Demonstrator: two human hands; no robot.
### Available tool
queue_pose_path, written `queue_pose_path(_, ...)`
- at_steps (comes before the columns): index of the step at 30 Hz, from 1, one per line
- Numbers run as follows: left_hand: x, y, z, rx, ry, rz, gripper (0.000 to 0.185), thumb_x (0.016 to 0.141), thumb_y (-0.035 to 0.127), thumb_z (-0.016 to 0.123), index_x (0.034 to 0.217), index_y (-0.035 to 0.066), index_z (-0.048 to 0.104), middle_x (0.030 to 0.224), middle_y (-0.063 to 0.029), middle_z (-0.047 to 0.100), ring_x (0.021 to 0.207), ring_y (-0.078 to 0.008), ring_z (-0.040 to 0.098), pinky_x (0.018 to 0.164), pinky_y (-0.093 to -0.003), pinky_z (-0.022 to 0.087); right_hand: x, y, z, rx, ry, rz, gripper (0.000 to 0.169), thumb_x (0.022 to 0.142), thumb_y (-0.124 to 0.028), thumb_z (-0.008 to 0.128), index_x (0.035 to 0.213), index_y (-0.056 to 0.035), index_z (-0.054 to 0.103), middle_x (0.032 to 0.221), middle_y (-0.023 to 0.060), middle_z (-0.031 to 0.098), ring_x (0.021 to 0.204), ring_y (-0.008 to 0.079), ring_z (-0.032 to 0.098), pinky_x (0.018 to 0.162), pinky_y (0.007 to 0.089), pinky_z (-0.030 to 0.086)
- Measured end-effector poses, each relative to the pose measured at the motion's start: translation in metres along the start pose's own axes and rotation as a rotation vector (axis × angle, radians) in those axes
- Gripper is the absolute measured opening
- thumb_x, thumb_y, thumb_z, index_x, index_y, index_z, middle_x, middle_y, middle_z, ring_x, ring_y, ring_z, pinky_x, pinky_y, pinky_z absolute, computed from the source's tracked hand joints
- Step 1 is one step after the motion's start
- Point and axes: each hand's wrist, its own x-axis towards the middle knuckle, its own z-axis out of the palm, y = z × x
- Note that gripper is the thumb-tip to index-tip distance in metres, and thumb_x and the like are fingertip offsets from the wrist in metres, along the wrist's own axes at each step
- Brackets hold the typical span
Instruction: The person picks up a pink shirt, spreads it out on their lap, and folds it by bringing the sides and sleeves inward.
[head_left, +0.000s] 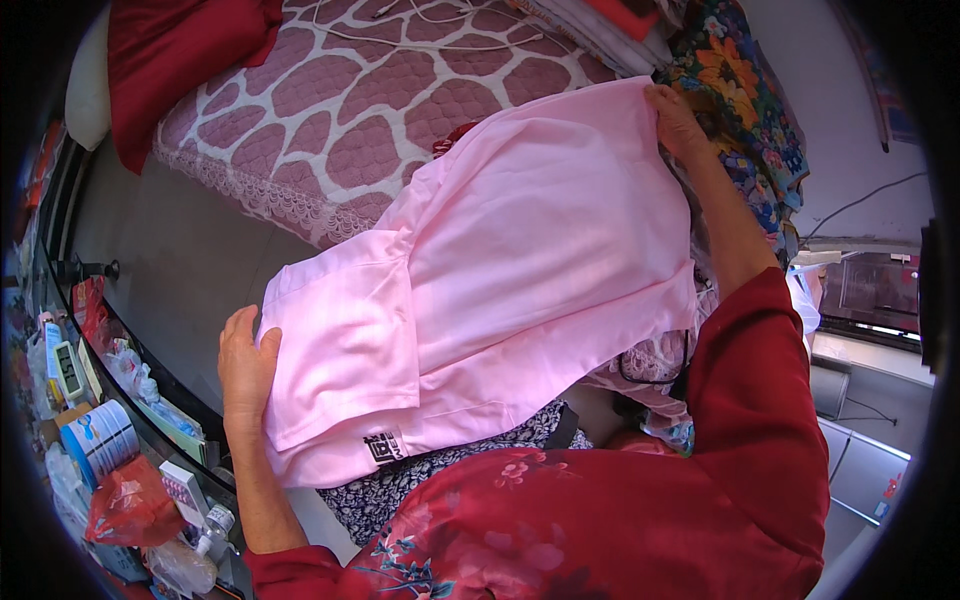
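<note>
A pink cloth garment (540, 232) with a black printed mark (384, 448) is stretched out before me, partly over the bed and partly above my lap. Its left part is folded over into a squarish flap (341, 337). At the garment's left edge is my left hand (249, 360), its thumb against the cloth and its fingers along the edge. My right hand (673, 124) pinches the far right corner, which is lifted near the bed's right side. Some of the garment's underside is hidden.
The bed has a mauve-and-white quilted cover (352, 135) with a lace edge. White cables (450, 45), a red cloth (187, 67) and folded bedding (600, 37) lie on it. Flowered fabric (735, 90) is piled at right. A cluttered glass-edged table holds a tin (101, 442) and a digital clock (69, 370).
</note>
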Motion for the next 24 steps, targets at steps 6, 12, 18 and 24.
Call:
queue_pose_path(6,-0.006,-0.009,0.013,-0.072,0.029,-0.008,0.043,0.084,0.024,0.055,0.119,-0.001,0.051,0.125,-0.0193,0.049,0.115,-0.0329,0.047,0.097,-0.0356,0.036,-0.02,-0.025,-0.002,-0.101,-0.179,0.219,0.044,0.075,-0.025,0.073,0.108,-0.0019,0.055,0.1,0.006,0.06,0.092,0.0161,0.056,0.083,0.0285,0.045)
queue_pose_path(12,-0.013,-0.034,0.013,-0.404,-0.062,-0.391,0.054,0.088,0.037,0.046,0.124,-0.003,0.046,0.127,-0.0213,0.047,0.115,-0.029,0.047,0.096,-0.0334,0.036,-0.029,-0.029,-0.003,-0.079,-0.309,0.295,0.05,0.071,-0.02,0.076,0.109,0.0044,0.055,0.102,0.0101,0.061,0.095,0.0184,0.057,0.086,0.0295,0.044)
queue_pose_path(18,-0.021,-0.035,0.008,-0.496,-0.108,-0.444,0.055,0.088,0.039,0.044,0.12,-0.005,0.048,0.125,-0.0228,0.048,0.115,-0.0296,0.047,0.097,-0.0336,0.035,-0.023,-0.023,-0.004,-0.204,-0.295,0.436,0.039,0.074,-0.017,0.073,0.103,0.0041,0.059,0.096,0.01,0.063,0.088,0.0187,0.059,0.08,0.031,0.047)
queue_pose_path(24,-0.023,0.008,-0.016,0.152,-0.027,-0.007,0.044,0.083,0.027,0.052,0.115,-0.004,0.053,0.127,-0.0249,0.046,0.117,-0.0368,0.045,0.098,-0.04,0.034,-0.022,-0.022,-0.007,-0.273,-0.256,0.579,0.03,0.074,-0.017,0.073,0.097,-0.0008,0.063,0.091,0.0055,0.063,0.084,0.0174,0.06,0.073,0.031,0.049)
